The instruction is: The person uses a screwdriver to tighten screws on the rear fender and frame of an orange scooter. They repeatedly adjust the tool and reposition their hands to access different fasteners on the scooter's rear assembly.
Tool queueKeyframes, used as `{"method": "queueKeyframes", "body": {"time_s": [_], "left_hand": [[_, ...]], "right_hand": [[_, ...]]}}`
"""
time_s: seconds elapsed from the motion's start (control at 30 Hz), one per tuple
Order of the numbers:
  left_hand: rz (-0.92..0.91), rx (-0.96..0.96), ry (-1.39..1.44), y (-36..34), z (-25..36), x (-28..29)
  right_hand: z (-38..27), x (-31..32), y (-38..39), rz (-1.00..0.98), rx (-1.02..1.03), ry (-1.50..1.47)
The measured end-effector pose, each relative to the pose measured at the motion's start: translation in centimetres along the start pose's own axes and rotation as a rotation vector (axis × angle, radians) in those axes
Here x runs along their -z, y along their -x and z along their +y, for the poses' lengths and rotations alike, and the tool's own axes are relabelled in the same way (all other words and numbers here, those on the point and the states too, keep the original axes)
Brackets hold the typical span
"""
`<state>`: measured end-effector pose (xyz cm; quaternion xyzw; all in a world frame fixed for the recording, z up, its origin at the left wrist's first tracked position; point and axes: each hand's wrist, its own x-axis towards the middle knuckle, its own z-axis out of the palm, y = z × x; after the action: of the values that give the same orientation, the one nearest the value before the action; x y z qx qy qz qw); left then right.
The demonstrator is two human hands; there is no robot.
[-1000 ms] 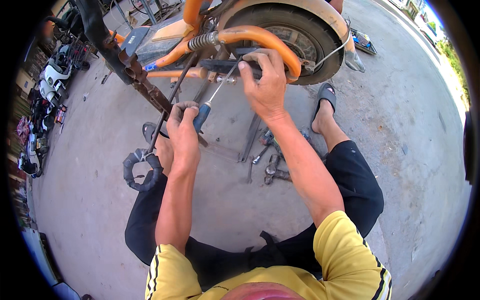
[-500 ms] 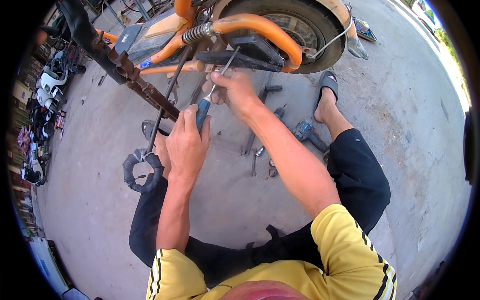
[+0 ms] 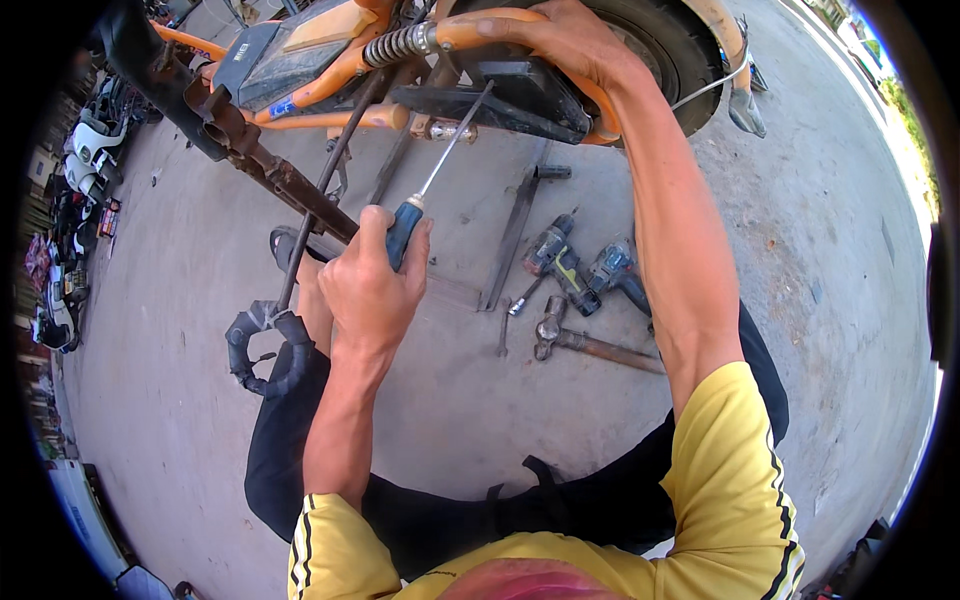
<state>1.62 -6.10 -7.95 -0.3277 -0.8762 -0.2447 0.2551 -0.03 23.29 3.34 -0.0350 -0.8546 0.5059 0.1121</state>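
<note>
My left hand (image 3: 372,275) is closed round the blue handle of a screwdriver (image 3: 402,235). Its long steel shank points up and right, with the tip against a black plastic cover (image 3: 520,95) low on an orange two-wheeler. Higher up, my right hand (image 3: 575,42) grips the bent orange frame tube (image 3: 462,36) in front of the wheel (image 3: 690,100). Some of its fingers are hidden behind the tube. A coil-spring shock absorber (image 3: 398,47) sits just left of that hand.
On the concrete lie two cordless drills (image 3: 562,262), a hammer (image 3: 600,347), a small wrench (image 3: 504,335) and a metal frame (image 3: 515,235). Left of my arm, a rod (image 3: 325,190) ends in a black taped ring (image 3: 240,345). Parked scooters (image 3: 95,140) line the far left.
My right hand has left the screwdriver's shank and moved up and right onto the orange tube. The left hand keeps the screwdriver in nearly the same place. The hammer has come into view.
</note>
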Motion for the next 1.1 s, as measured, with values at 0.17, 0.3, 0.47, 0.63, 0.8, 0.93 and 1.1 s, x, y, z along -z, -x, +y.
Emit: {"method": "queueKeyframes", "body": {"time_s": [0.17,0.3,0.47,0.63,0.8,0.93,1.1], "left_hand": [[-0.142,0.450,0.680,-1.6,1.1,1.1],[-0.244,0.658,0.731,-2.1,2.7,2.4],[-0.057,0.409,0.500,-2.2,1.7,1.0],[0.065,0.087,0.226,-1.6,1.7,0.7],[-0.099,0.310,0.438,-0.7,2.4,0.8],[-0.207,0.761,1.036,-1.4,1.4,1.3],[-0.329,1.008,1.351,-1.0,2.0,0.6]], "right_hand": [[3.8,-0.1,-2.1,0.193,-0.015,0.169],[3.7,0.0,-2.2,0.166,0.035,0.031],[3.1,2.3,-3.6,-0.028,-0.137,0.157],[2.4,2.6,-3.7,-0.235,-0.306,-0.019],[4.5,1.5,-4.2,-0.200,-0.260,-0.073],[1.0,1.2,-0.9,-0.224,-0.370,-0.146],[3.2,1.6,-4.1,-0.176,-0.182,-0.040]]}}
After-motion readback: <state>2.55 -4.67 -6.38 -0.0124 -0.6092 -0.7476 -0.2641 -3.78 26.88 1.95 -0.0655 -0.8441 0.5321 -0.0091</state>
